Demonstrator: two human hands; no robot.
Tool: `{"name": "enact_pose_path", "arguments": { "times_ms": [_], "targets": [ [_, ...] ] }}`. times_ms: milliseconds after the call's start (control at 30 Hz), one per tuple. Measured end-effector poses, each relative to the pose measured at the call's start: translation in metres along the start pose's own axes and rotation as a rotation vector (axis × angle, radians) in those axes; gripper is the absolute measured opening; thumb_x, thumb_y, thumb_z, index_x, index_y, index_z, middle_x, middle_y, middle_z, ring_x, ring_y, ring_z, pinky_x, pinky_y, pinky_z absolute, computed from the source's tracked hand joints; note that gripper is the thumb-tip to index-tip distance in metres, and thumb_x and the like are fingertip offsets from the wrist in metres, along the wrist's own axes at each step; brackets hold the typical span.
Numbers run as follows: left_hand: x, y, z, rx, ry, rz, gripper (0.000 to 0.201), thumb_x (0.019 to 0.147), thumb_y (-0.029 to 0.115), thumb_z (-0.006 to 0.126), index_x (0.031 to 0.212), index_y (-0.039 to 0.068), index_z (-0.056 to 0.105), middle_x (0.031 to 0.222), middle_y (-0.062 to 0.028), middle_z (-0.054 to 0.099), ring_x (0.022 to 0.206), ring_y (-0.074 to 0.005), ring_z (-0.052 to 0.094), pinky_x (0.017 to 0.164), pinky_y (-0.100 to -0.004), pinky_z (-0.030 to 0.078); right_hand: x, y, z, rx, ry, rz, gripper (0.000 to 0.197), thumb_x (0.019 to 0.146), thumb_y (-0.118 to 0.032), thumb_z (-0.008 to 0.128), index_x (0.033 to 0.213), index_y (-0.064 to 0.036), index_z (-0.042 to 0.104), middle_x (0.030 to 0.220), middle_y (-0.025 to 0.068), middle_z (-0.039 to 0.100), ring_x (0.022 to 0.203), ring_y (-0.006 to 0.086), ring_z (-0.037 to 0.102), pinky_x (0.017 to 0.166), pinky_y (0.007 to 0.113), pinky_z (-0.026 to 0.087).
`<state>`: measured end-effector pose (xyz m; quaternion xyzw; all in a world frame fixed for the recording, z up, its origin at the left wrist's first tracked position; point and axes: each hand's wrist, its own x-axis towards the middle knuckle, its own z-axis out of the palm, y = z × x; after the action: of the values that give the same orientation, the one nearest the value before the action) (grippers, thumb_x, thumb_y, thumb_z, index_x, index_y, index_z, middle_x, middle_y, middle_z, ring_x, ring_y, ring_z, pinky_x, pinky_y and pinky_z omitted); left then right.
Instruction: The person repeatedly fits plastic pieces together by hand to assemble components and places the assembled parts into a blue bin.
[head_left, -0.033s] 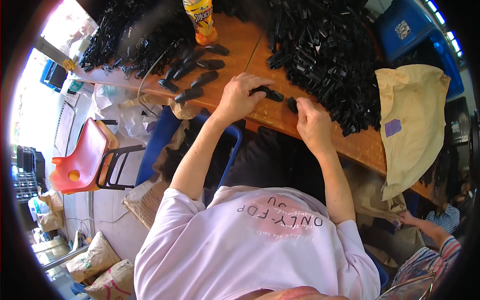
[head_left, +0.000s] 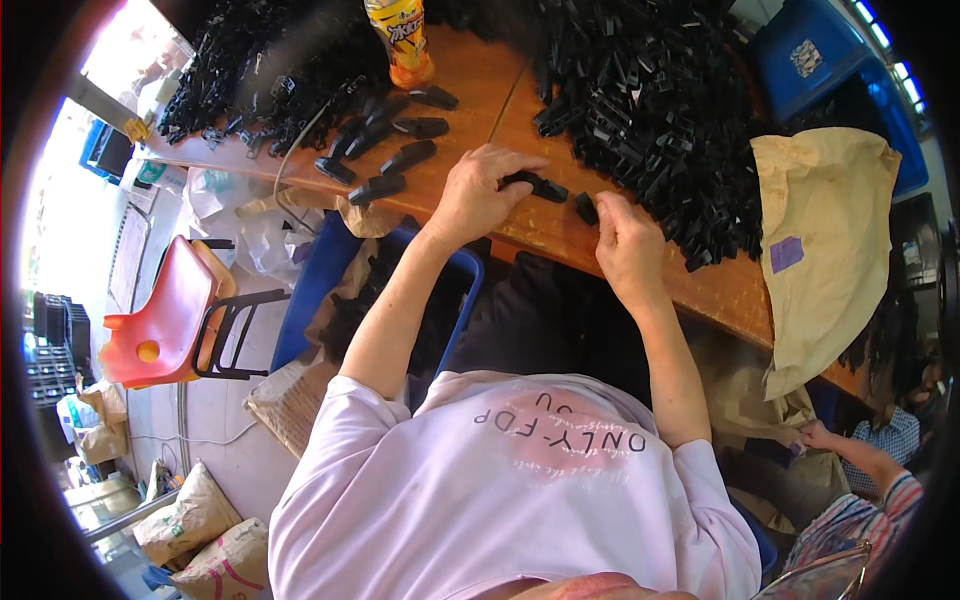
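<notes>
Red chair [head_left: 165, 320] on pale floor [head_left: 225, 420]; bright light [head_left: 115, 60] at left.

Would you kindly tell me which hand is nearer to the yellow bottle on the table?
Left. The left hand, holding a black part, is on the near side of the yellow bottle, slightly to its right; the right hand lies farther right and closer to the person.

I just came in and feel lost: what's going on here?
At a wooden table, a person's left hand holds a black piece, and the right hand holds a second piece, apart from it. A black pile lies beyond the right hand; loose pieces lie left of the left hand.
</notes>
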<state>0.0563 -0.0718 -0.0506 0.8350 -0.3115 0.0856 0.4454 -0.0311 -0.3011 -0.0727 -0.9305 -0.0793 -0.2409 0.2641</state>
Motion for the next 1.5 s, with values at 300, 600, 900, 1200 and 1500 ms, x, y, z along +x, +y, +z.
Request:
{"name": "enact_pose_path", "arguments": {
  "times_ms": [300, 600, 900, 1200, 1500],
  "targets": [
    [0.007, 0.0, -0.002, -0.057, -0.053, -0.026, 0.034, 0.083, 0.007, 0.081, 0.117, 0.01, 0.082, 0.106, -0.0062, 0.081, 0.103, -0.0275, 0.071, 0.094, -0.0395, 0.056, 0.007, -0.006, -0.002, 0.135, 0.025, 0.017, 0.02, 0.099, -0.018, 0.075, 0.111, -0.0032, 0.072, 0.106, 0.0124, 0.071, 0.09, 0.0338, 0.072, 0.076, 0.044, 0.058],
    [0.006, -0.005, -0.005, -0.163, -0.11, -0.082, 0.035, 0.083, 0.003, 0.081, 0.118, 0.008, 0.081, 0.108, -0.0081, 0.081, 0.099, -0.0237, 0.074, 0.085, -0.035, 0.059, 0.019, -0.01, 0.0, 0.185, -0.044, -0.124, 0.015, 0.096, -0.012, 0.076, 0.105, -0.0018, 0.072, 0.102, 0.0119, 0.071, 0.09, 0.0355, 0.071, 0.075, 0.045, 0.057],
    [0.017, 0.002, -0.002, -0.038, -0.177, -0.021, 0.035, 0.085, 0.006, 0.08, 0.12, 0.005, 0.08, 0.112, -0.0109, 0.079, 0.103, -0.0233, 0.075, 0.092, -0.035, 0.058, 0.03, -0.007, 0.015, 0.124, 0.037, -0.253, 0.011, 0.084, -0.012, 0.076, 0.081, -0.0053, 0.068, 0.084, 0.0119, 0.065, 0.079, 0.0351, 0.069, 0.066, 0.049, 0.053],
    [0.009, -0.038, -0.013, -0.05, -0.159, -0.161, 0.037, 0.092, -0.003, 0.074, 0.129, 0.0, 0.075, 0.12, -0.009, 0.077, 0.112, -0.0198, 0.07, 0.103, -0.0342, 0.053, 0.033, -0.01, 0.064, 0.128, 0.153, -0.244, 0.013, 0.079, -0.016, 0.077, 0.087, -0.0071, 0.071, 0.09, 0.008, 0.065, 0.087, 0.0303, 0.071, 0.069, 0.043, 0.058],
    [-0.004, -0.048, -0.007, -0.352, -0.13, -0.284, 0.038, 0.094, -0.002, 0.074, 0.132, 0.002, 0.074, 0.124, -0.0092, 0.076, 0.113, -0.0185, 0.069, 0.101, -0.0329, 0.054, -0.019, -0.068, -0.03, 1.018, 0.129, -0.04, 0.025, 0.096, -0.023, 0.078, 0.103, -0.0001, 0.071, 0.096, 0.0139, 0.07, 0.089, 0.0305, 0.07, 0.076, 0.041, 0.054]
  ]
}}
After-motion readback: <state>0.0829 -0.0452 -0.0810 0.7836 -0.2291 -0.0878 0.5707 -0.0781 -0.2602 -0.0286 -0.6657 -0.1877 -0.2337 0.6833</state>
